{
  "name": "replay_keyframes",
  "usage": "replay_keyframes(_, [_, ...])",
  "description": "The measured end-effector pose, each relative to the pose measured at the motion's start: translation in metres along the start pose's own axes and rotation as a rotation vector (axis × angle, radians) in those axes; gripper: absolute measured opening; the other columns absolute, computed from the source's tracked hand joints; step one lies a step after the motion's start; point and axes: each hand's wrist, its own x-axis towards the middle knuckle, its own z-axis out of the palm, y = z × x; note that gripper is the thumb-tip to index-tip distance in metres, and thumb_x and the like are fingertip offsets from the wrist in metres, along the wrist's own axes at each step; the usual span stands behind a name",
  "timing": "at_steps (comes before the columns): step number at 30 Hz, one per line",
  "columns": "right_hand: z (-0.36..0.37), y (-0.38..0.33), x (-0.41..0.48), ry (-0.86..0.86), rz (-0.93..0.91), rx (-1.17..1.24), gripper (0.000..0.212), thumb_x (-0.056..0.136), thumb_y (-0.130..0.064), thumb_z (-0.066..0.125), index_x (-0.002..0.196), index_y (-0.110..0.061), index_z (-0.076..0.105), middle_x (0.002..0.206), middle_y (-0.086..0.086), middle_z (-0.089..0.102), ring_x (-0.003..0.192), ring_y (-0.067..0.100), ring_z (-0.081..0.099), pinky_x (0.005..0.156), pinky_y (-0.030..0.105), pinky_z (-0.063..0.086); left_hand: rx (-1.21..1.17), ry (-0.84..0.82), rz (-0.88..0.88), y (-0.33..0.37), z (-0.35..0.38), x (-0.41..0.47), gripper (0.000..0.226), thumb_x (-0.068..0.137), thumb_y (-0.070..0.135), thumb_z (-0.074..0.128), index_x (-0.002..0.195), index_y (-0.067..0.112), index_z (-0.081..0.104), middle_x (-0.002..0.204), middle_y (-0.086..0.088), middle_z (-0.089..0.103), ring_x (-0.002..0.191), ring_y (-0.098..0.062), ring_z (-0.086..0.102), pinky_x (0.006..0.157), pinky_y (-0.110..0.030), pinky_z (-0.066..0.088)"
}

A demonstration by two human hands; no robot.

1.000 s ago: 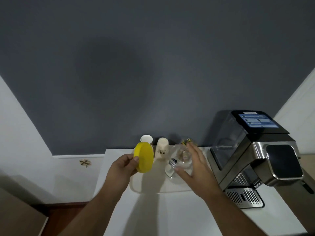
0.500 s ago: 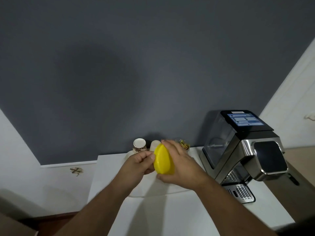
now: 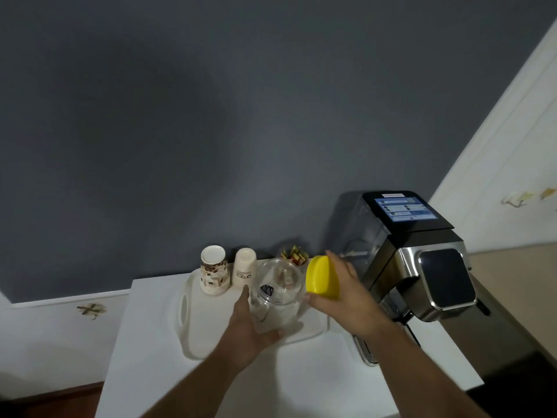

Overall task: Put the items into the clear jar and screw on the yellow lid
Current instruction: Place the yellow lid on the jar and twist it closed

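Observation:
The clear jar [image 3: 278, 292] stands over the white tray [image 3: 193, 336] with its mouth open and tipped toward me; a few small items show inside it. My left hand [image 3: 250, 324] wraps the jar's lower left side. My right hand [image 3: 346, 297] holds the yellow lid [image 3: 321, 277] on edge just to the right of the jar's mouth, apart from the rim.
Two upturned paper cup stacks [image 3: 214, 274] [image 3: 244, 271] stand at the tray's back. A small container of coloured sachets [image 3: 294, 256] sits behind the jar. A steel coffee machine [image 3: 422, 267] fills the table's right side. The white table [image 3: 144, 372] ends at left and front.
The lid passed from my left hand to my right hand and moved right of the jar. My left hand dropped onto the jar's side. The camera view shifted left.

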Motion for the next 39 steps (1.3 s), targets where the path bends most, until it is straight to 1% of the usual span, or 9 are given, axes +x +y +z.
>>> replay_keyframes(4, [0.001,0.003,0.001,-0.053,0.044,0.024,0.12,0.084,-0.061,0.091,0.176,-0.046,0.016,0.176,-0.006,0.024,0.156,0.025,0.043,0.12,0.042,0.045,-0.119,0.123,0.066,0.004,0.021,0.025,0.141,0.054,0.039,0.103,0.166,0.026,0.019,0.158,-0.005,0.046,0.147,-0.025,0.046,0.118,-0.055,0.044])
replay_keyframes(9, [0.005,-0.01,0.018,-0.13,-0.006,-0.037,0.124,0.068,-0.076,0.085,0.17,-0.054,0.019,0.155,-0.019,0.029,0.146,0.019,0.048,0.11,0.035,0.048,-0.176,0.151,0.182,-0.008,0.023,0.037,0.115,0.062,0.027,0.105,0.154,0.044,0.038,0.149,0.008,0.06,0.136,-0.014,0.06,0.109,-0.054,0.054])
replay_keyframes(15, [0.027,-0.035,0.047,-0.248,-0.121,-0.285,0.13,0.065,-0.085,0.082,0.17,-0.052,0.012,0.179,-0.015,0.015,0.161,0.026,0.036,0.12,0.045,0.043,0.025,0.246,0.231,-0.026,0.012,0.017,0.107,0.069,0.047,0.097,0.149,0.06,0.027,0.141,0.037,0.05,0.131,0.009,0.052,0.097,-0.012,0.049])
replay_keyframes(17, [0.033,-0.04,0.056,-0.293,-0.143,-0.355,0.132,0.066,-0.084,0.082,0.171,-0.05,0.011,0.179,-0.013,0.015,0.163,0.026,0.033,0.122,0.048,0.043,0.049,0.241,0.225,-0.031,0.011,0.012,0.12,0.073,0.049,0.095,0.162,0.042,0.014,0.151,0.019,0.043,0.141,-0.007,0.046,0.107,-0.025,0.047])
replay_keyframes(20, [0.036,-0.048,0.065,-0.336,-0.134,-0.407,0.132,0.063,-0.085,0.079,0.17,-0.051,0.011,0.178,-0.013,0.017,0.16,0.027,0.036,0.117,0.048,0.047,-0.085,0.146,0.238,-0.013,0.01,0.015,0.128,0.06,0.065,0.098,0.156,0.059,0.015,0.159,0.036,0.036,0.146,0.005,0.041,0.112,-0.02,0.045])
replay_keyframes(24, [0.035,-0.056,0.071,-0.367,-0.148,-0.47,0.134,0.061,-0.086,0.077,0.172,-0.046,0.014,0.18,-0.006,0.019,0.161,0.027,0.036,0.118,0.046,0.045,-0.099,0.13,0.248,-0.012,0.017,0.033,0.128,0.065,0.035,0.106,0.164,0.03,0.025,0.16,0.011,0.05,0.145,-0.015,0.052,0.113,-0.039,0.05])
replay_keyframes(32, [0.032,-0.064,0.077,-0.41,-0.172,-0.502,0.13,0.069,-0.081,0.087,0.173,-0.04,0.021,0.18,-0.002,0.025,0.16,0.027,0.039,0.116,0.042,0.042,0.065,0.201,0.276,-0.038,0.003,0.034,0.12,0.057,0.041,0.103,0.156,0.045,0.036,0.146,0.012,0.052,0.136,-0.018,0.055,0.106,-0.051,0.055])
replay_keyframes(37, [0.027,-0.062,0.076,-0.414,-0.15,-0.424,0.129,0.068,-0.085,0.085,0.173,-0.047,0.02,0.182,-0.004,0.026,0.163,0.025,0.035,0.123,0.044,0.041,0.235,0.176,0.35,-0.025,-0.02,0.028,0.12,0.06,0.05,0.096,0.156,0.056,0.023,0.145,0.037,0.038,0.131,0.007,0.041,0.102,-0.017,0.046])
replay_keyframes(39, [0.024,-0.058,0.075,-0.413,-0.141,-0.365,0.126,0.065,-0.089,0.081,0.17,-0.054,0.022,0.18,-0.004,0.03,0.163,0.023,0.036,0.126,0.046,0.041,0.311,0.152,0.359,-0.019,-0.027,0.025,0.123,0.061,0.06,0.093,0.161,0.046,0.023,0.148,0.025,0.039,0.13,0.003,0.04,0.105,-0.019,0.045])
